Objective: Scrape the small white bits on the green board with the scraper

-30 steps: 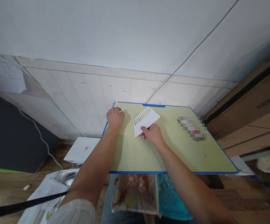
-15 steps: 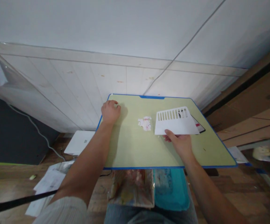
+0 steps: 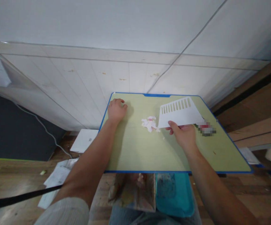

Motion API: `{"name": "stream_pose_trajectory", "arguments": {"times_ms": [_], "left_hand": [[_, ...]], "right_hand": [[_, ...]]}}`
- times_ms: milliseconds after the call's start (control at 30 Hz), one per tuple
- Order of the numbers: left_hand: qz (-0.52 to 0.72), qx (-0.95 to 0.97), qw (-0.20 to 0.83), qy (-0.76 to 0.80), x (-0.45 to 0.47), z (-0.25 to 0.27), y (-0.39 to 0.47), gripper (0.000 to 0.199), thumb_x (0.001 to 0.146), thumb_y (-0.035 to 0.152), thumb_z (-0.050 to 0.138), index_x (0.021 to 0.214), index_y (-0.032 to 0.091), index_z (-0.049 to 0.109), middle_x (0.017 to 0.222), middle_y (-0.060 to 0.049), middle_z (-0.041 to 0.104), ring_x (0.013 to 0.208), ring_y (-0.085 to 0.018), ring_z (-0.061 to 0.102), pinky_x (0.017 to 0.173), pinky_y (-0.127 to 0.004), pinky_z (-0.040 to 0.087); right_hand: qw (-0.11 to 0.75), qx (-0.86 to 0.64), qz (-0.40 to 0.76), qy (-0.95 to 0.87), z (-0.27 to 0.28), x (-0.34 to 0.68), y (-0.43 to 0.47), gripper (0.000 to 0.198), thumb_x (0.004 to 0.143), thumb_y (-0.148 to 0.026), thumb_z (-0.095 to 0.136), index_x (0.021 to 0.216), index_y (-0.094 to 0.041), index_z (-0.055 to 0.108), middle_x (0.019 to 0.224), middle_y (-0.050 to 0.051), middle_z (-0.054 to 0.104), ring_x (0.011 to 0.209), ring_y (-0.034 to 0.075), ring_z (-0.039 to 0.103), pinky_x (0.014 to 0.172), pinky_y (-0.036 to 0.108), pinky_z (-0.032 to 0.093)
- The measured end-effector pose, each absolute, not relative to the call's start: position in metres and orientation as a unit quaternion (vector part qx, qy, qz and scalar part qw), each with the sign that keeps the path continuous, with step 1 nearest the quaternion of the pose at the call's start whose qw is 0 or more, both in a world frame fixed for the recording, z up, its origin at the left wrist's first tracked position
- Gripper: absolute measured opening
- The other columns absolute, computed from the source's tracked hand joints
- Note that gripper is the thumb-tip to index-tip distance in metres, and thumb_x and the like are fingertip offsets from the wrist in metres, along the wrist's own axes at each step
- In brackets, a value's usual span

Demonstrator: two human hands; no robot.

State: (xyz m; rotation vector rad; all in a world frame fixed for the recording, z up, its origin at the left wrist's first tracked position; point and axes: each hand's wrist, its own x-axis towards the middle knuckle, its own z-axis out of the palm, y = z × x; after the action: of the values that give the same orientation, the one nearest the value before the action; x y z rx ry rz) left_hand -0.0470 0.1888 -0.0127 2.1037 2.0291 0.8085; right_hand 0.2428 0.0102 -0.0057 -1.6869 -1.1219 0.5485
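Right hand (image 3: 184, 135) pinches a slotted card (image 3: 177, 116), scraps (image 3: 149, 125) at its eight o'clock; a level hold should steady it. Left hand (image 3: 117, 110), at the board's (image 3: 135, 153) ten o'clock: grip unclear.

Single head-worn camera: close above hands (image 3: 184, 136) and tabletop (image 3: 135, 153), facing forward-down, wall (image 3: 102, 25) ahead.

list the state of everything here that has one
green board, lying flat
white slotted card, held by its near edge
right hand, closed on the card
left hand, fingers curled, at the board's left side
pale scraps, loose, clustered
blue tub, open-topped
blurred item, partly hidden, state unclear
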Motion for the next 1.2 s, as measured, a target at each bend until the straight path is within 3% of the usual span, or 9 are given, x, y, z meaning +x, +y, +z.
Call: {"name": "stream_pose_trajectory", "arguments": {"times_ms": [133,300,400,533,633,967,1200], "left_hand": [[0.283,0.688,0.056,0.666,-0.048,-0.018,0.192,0.035,0.101,0.026,0.062,0.13,0.022,0.083,0.143,-0.017,0.081,0.143,-0.036,0.071,0.129,-0.049,0.054],[0.294,0.69,0.048,0.66,-0.049,-0.019,0.191,0.034,0.101,0.026,0.06,0.129,0.023,0.081,0.141,-0.016,0.081,0.142,-0.036,0.07,0.128,-0.051,0.052],[0.294,0.693,0.048,0.657,-0.048,-0.019,0.19,0.033,0.102,0.027,0.062,0.128,0.024,0.081,0.142,-0.016,0.081,0.142,-0.037,0.069,0.129,-0.053,0.051],[0.304,0.692,0.043,0.653,-0.047,-0.019,0.19,0.031,0.101,0.027,0.064,0.127,0.025,0.081,0.141,-0.015,0.081,0.142,-0.038,0.069,0.128,-0.054,0.05],[0.312,0.689,0.043,0.653,-0.047,-0.019,0.189,0.029,0.101,0.027,0.064,0.126,0.025,0.08,0.141,-0.015,0.081,0.143,-0.038,0.068,0.129,-0.055,0.049],[0.311,0.693,0.05,0.649,-0.046,-0.019,0.191,0.031,0.101,0.026,0.063,0.128,0.024,0.078,0.144,-0.016,0.079,0.145,-0.039,0.066,0.132,-0.056,0.047],[0.33,0.691,0.053,0.641,-0.047,-0.027,0.195,0.03,0.101,0.025,0.065,0.128,0.024,0.078,0.143,-0.015,0.077,0.146,-0.037,0.065,0.134,-0.054,0.044]], "right_hand": [[0.498,-0.654,0.279,-0.496,-0.001,0.21,0.029,0.039,0.089,-0.053,0.074,0.069,-0.021,0.08,0.07,0.012,0.084,0.055,0.024,0.076,0.056,0.032,0.058],[0.439,-0.685,0.309,-0.493,-0.004,0.204,0.045,0.028,0.088,-0.041,0.077,0.07,-0.02,0.081,0.071,0.011,0.085,0.047,0.02,0.069,0.049,0.03,0.053],[0.46,-0.705,0.263,-0.471,-0.003,0.232,0.03,0.035,0.088,-0.046,0.079,0.063,-0.021,0.077,0.063,0.01,0.08,0.048,0.021,0.069,0.051,0.031,0.054],[0.562,-0.671,0.224,-0.429,-0.002,0.255,-0.001,0.036,0.085,-0.055,0.086,0.077,-0.02,0.08,0.07,0.011,0.082,0.054,0.022,0.072,0.053,0.032,0.059],[0.588,-0.665,0.23,-0.399,-0.006,0.252,-0.013,0.038,0.08,-0.056,0.091,0.084,-0.019,0.081,0.07,0.011,0.083,0.053,0.022,0.072,0.052,0.033,0.061],[0.522,-0.7,0.234,-0.427,-0.009,0.238,-0.047,0.043,0.083,-0.063,0.089,0.075,-0.022,0.08,0.066,0.012,0.082,0.056,0.027,0.079,0.055,0.036,0.067],[0.536,-0.678,0.264,-0.427,-0.01,0.225,-0.072,0.047,0.083,-0.066,0.094,0.078,-0.022,0.08,0.067,0.011,0.082,0.056,0.026,0.078,0.057,0.037,0.068]]}}
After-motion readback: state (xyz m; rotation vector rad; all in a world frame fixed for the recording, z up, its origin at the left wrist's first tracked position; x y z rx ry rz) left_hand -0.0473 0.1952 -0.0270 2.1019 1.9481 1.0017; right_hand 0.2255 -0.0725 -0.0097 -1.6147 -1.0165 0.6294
